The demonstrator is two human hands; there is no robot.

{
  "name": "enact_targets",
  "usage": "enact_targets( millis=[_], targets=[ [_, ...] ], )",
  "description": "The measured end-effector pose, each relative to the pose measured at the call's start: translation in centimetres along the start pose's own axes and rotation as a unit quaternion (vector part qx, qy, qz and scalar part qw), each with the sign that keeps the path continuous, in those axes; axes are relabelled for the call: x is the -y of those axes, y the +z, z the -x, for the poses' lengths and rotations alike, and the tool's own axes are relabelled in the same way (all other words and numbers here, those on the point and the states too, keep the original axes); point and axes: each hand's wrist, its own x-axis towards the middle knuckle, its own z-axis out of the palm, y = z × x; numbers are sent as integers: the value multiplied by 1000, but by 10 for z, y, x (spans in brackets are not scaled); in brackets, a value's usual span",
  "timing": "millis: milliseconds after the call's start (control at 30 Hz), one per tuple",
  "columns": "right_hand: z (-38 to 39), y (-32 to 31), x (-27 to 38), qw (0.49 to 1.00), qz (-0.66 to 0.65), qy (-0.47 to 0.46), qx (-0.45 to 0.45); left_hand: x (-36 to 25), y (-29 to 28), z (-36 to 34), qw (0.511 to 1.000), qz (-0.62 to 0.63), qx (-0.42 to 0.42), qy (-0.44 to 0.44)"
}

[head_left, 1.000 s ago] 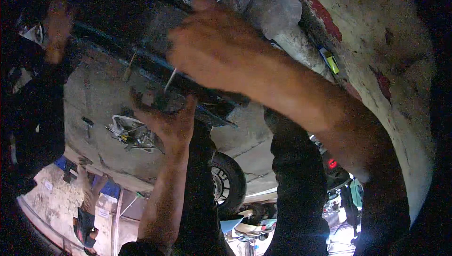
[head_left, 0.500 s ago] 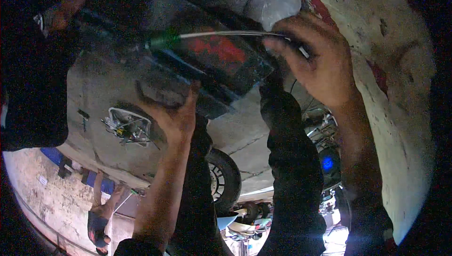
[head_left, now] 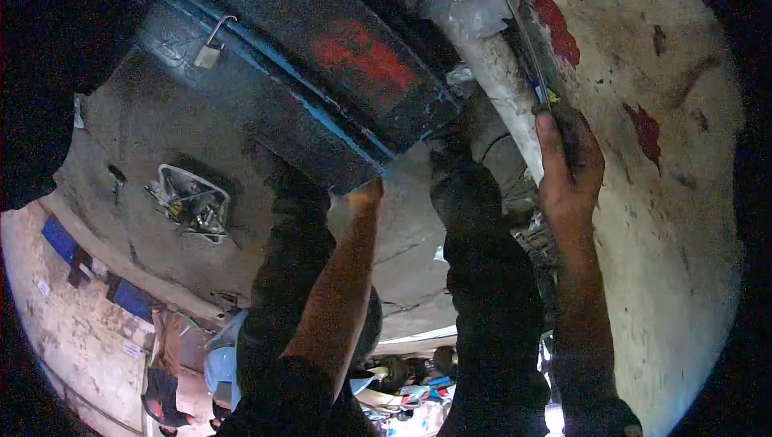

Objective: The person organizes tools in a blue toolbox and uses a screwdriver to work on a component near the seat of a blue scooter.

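My right hand, at the right beside the wall, grips a long screwdriver near the end of its thin metal shaft. The green handle points up and away. In front of me lies a dark metal box with chipped blue edges and a red patch. A padlock hangs by its shackle on the box's left part. At the box's near corner, my left hand touches the edge; its fingers are hidden by the box, so their hold cannot be told.
On the floor at left stands a metal-framed tray of small parts. A pale pipe runs along the stained wall at right. My dark-clothed legs stretch across the middle. Another person is far off at lower left.
The screwdriver has swung from across the box to the far right, along the wall, with my right hand. My left hand, spread before, has moved right to the box's near corner. The padlock shows now.
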Motion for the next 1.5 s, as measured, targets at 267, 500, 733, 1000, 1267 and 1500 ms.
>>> enact_targets(
  millis=[267,500,733,1000,1267,1500],
  targets=[
    [19,12,-44,998,35,-47,-36,-21,13,-51,992,-117,16,36],
    [51,42,1,995,18,-26,90,-31,57,37,980,-90,102,147],
    [53,118,12,995,31,32,88,-8,-50,116,963,-123,-17,240],
    [34,132,66,930,351,-43,95,-24,-208,146,983,-30,28,180],
    [10,129,112,860,486,-32,154,-63,-271,140,955,-33,-25,295],
    [26,184,172,895,85,-237,368,-90,-302,95,931,40,-7,362]
  ],
)
